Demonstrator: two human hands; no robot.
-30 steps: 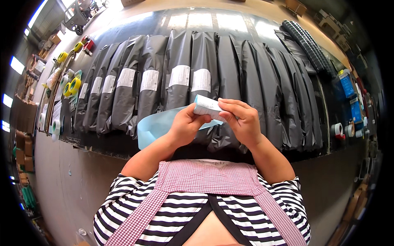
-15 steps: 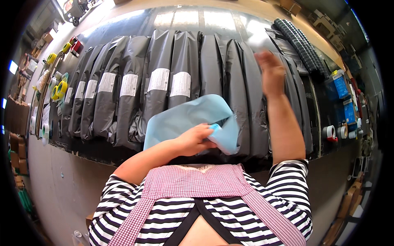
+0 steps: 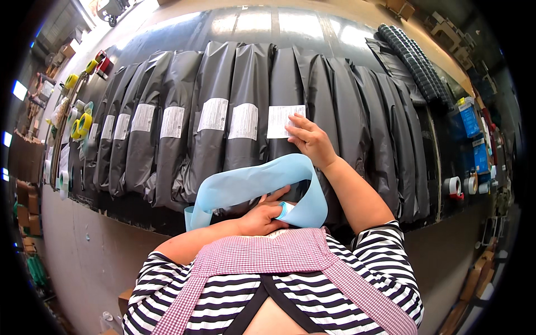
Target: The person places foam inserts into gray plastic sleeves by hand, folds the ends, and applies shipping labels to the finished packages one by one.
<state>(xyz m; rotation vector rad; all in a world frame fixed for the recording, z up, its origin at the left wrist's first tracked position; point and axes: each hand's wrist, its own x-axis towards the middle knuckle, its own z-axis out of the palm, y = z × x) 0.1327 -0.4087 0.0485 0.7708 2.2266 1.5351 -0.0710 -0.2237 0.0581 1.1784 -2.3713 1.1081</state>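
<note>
Bench of glossy black (image 3: 190, 36) carries long grey plastic packages (image 3: 216, 70). A pale-blue ribbon-like strip (image 3: 251, 187) loops from the left hand (image 3: 265, 218), curled round its rolled end; the right hand (image 3: 312, 142), half-open and gripping nothing, has fingertips against a white rectangular paper label (image 3: 279, 121) on a middle package, probably best smoothed outward from its centre.

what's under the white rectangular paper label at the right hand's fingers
A long dark grey plastic package shows above and below the white rectangular paper label. The patch beneath is covered and cannot be seen; the right hand hides part of the label.
</note>
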